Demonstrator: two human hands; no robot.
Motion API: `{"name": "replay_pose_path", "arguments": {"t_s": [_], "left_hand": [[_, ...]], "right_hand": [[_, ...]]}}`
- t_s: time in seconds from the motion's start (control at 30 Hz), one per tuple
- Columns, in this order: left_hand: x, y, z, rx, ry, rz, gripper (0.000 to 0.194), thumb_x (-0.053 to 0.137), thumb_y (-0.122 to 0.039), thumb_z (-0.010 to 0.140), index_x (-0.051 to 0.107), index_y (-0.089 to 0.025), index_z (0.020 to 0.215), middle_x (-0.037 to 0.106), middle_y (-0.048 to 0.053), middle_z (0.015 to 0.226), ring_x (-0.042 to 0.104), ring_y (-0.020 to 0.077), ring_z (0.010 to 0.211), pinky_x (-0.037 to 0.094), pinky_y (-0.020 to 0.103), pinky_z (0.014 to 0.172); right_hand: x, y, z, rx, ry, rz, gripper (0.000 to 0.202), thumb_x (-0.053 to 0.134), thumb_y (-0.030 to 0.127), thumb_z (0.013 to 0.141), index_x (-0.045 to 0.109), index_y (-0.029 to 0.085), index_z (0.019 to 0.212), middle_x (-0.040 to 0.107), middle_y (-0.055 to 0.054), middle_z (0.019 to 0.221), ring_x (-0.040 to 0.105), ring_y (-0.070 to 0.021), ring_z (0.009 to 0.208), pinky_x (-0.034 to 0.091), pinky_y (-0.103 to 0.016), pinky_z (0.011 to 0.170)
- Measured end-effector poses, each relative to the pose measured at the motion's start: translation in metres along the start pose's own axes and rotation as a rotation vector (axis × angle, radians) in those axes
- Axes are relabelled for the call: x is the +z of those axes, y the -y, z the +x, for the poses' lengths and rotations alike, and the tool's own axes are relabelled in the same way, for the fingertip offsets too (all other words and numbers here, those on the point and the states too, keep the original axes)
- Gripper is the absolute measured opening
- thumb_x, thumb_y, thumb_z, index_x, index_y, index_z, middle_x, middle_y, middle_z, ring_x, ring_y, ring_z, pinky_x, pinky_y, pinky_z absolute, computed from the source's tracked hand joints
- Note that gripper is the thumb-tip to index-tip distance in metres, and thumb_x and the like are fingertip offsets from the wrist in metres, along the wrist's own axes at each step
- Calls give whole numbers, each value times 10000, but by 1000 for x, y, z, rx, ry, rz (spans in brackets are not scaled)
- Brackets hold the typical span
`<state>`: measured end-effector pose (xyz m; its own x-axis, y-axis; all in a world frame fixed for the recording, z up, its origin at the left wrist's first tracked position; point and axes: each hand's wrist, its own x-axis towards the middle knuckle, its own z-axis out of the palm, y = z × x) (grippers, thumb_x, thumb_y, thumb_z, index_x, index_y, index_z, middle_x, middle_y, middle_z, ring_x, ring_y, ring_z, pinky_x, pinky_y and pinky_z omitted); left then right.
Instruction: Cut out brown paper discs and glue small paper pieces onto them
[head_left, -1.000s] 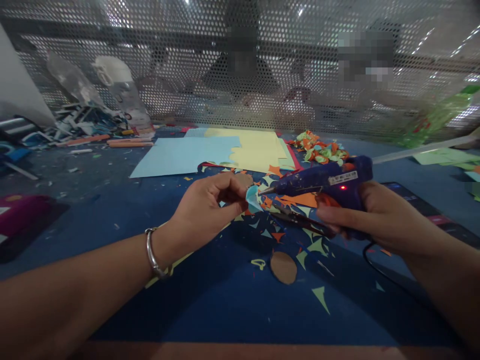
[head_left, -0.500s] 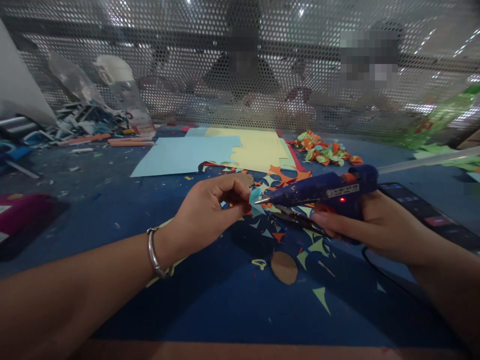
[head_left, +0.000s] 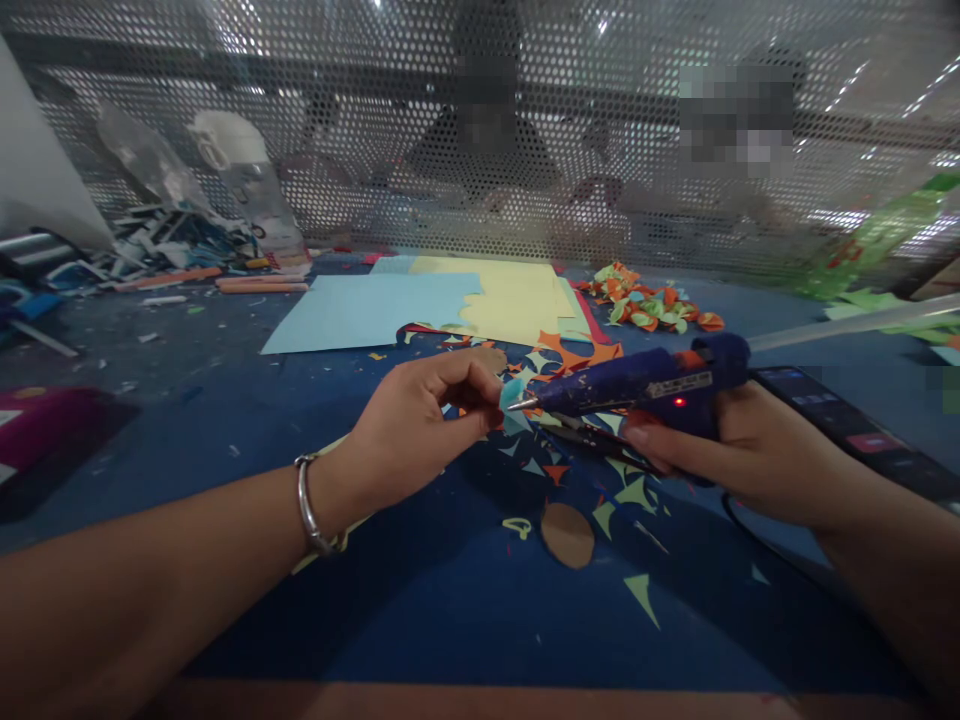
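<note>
A: Left hand (head_left: 412, 425) pinches the blue paper piece (head_left: 512, 391), thumb and finger closed on it, about three o'clock from the knuckles

B: Right hand (head_left: 750, 430) wraps the glue gun (head_left: 622, 380), nozzle pointing in from three o'clock; touching, I can't tell

A: Best play: small dab, steady pinch, fingertips clear of that metal tip

B: Cardboard oval (head_left: 568, 535) at the paper's five o'clock, curled-paper pile (head_left: 649, 300) at two

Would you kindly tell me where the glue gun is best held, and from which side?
I'd take the glue gun by its handle, from the right, as the right hand does. The handle drops from the barrel's rear, while the metal nozzle points left at the blue paper piece; with the red light lit, it may be hot.
</note>
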<state>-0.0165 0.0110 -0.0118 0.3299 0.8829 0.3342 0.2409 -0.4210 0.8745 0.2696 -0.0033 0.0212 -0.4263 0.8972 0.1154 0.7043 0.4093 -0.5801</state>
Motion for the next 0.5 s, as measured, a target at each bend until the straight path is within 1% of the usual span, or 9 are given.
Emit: {"name": "replay_pose_path", "arguments": {"t_s": [0.07,0.17,0.3,0.37,0.43,0.5], "left_hand": [[0,-1,0,2,-1,5,128,674,-60,771,662,-188,778,709,-19,744,652,113,689,516,265,682],[0,-2,0,0,0,4,125,672,-62,771,664,-187,770,712,-13,749,652,115,685,515,269,676],[-1,-2,1,-10,2,-1,122,668,-64,769,668,-184,786,719,-1,778,667,125,710,526,277,690],[-1,-2,1,-7,4,9,125,664,-60,767,673,-183,792,717,0,773,668,127,707,531,278,692],[-1,-2,1,-7,3,19,126,659,-60,766,675,-183,787,713,-1,767,666,127,708,532,278,691],[-1,-3,1,-1,-3,26,118,657,-69,766,675,-185,776,706,-5,763,658,125,709,529,275,690]], "right_hand": [[0,-1,0,3,6,5,420,595,584,908,599,242,664,558,-5,542,496,-157,487,409,-302,444],[1,-1,0,-5,-20,-6,434,585,590,911,589,242,651,538,-2,528,472,-153,479,385,-300,432],[0,2,1,-22,-41,-48,398,579,582,910,633,242,711,613,-16,614,530,-170,538,434,-316,492],[0,2,1,-25,-39,-80,424,573,590,907,613,243,668,596,-15,584,525,-172,528,441,-327,514],[0,-1,0,-34,-44,-110,483,545,604,916,557,245,592,536,-8,516,488,-166,492,420,-331,504],[1,-3,0,-47,-55,-125,506,527,609,922,529,248,567,521,-9,499,478,-169,485,407,-331,495]]}}
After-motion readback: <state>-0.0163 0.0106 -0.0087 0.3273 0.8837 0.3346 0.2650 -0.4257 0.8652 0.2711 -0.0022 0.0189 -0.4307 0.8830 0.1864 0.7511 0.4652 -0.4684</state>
